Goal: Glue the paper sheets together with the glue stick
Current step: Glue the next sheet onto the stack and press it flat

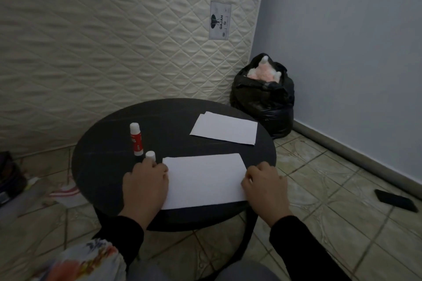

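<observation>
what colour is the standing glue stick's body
Red, with a white cap, on the glue stick; head view.

left hand (146,180), right hand (265,186) on near paper sheet (205,180) | glue stick (135,139) upright | round table (109,143)

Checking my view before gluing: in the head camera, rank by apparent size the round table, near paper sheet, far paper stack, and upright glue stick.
1. round table
2. near paper sheet
3. far paper stack, though distance may shrink it
4. upright glue stick

On the round dark worktop (102,166), a white paper sheet (203,180) lies at 6 o'clock, with stacked white paper sheets (225,129) at 1 o'clock. A red-and-white glue stick (135,139) stands at 9 o'clock, with a small white cap (150,155) just before it. A tied black plastic bag (262,100) sits on the floor beyond the worktop at 2 o'clock.
</observation>
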